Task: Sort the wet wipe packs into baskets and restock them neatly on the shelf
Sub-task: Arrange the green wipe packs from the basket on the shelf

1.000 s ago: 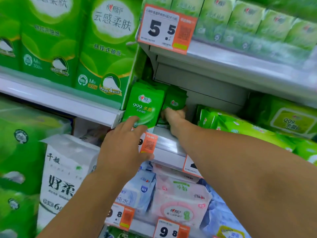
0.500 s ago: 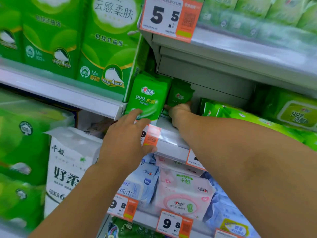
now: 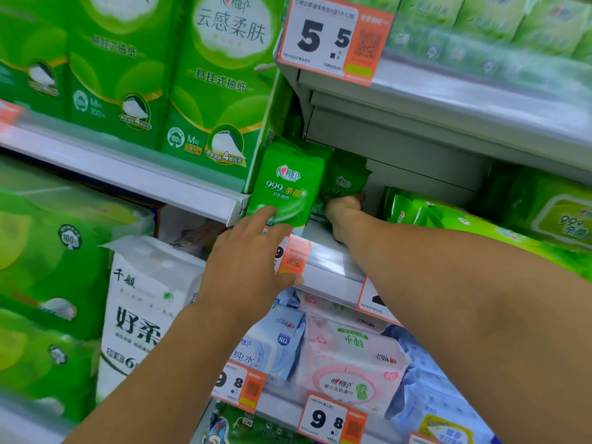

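Price tag "5.5", green wipe pack "999", lower price tag "9.8", tissue pack "M 300"

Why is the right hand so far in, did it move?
No. The right hand stays under the small green pack, beside the bigger pack; only the camera shifted.

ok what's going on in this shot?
A person is restocking small green wipe packs on a store shelf. The left hand rests with straight fingers against the upright front pack, steadying it. The right hand reaches deeper in and grips the bottom of a second green pack standing behind and to the right. No basket is visible.
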The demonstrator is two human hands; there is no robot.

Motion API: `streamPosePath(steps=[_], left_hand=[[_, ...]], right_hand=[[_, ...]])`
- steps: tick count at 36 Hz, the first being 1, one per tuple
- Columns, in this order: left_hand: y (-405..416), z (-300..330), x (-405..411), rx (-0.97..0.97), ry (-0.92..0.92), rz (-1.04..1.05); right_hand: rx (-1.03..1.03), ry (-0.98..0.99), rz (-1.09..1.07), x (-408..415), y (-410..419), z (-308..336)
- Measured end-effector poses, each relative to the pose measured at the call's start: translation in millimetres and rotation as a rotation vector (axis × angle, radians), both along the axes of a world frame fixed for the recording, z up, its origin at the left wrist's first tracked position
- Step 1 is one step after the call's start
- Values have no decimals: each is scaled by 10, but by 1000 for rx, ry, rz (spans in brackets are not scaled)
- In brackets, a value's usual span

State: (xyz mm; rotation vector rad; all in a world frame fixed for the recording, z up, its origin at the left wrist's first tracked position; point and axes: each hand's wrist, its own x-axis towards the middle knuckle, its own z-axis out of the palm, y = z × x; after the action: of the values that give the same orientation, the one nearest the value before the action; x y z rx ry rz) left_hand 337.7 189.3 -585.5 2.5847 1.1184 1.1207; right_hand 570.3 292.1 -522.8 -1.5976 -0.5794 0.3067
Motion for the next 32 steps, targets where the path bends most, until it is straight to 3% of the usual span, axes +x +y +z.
streamPosePath(steps=[4,6,9,12,13,15,18,20,21,23,27,29,32], left_hand=[[17,1,11,-4,14,10],[13,-2,24,7,23,7],[-35,-45,25,36,43,4],[-131,-158,8,196,-37,-10],[-174,-225,-1,304,-74,-26],[-324,-440,-67,416,-97,-88],[-651,-893,-285,158,201,-232],[-788,-1288,-429,-65,566,-315],[-844,-1510,-506,-149,732,-377],[-1043,-1928,-678,-321,1024,-479],[-1416,-2549,-969,-521,1368,-585],[-1447,-2662,-1023,-565,1403,-595],[-1370,-2680,-978,-604,1370,-571]], right_hand=[[-20,169,28,17,-107,101],[-125,72,45,-23,-216,146],[-230,-109,156,-46,-416,178],[-271,-283,32,-166,-613,141],[-278,-418,8,-261,-742,109],[-82,-776,40,-529,-1158,-12],[463,-1181,-4,-1018,-2031,-365],[572,-1240,40,-1291,-2486,-883],[547,-1168,135,-1412,-2671,-1243],[310,-901,377,-1571,-2891,-2135],[-811,-490,866,-1635,-3036,-3964],[-1080,-569,933,-1584,-3150,-4677],[-1234,-654,891,-1526,-3309,-5275]])
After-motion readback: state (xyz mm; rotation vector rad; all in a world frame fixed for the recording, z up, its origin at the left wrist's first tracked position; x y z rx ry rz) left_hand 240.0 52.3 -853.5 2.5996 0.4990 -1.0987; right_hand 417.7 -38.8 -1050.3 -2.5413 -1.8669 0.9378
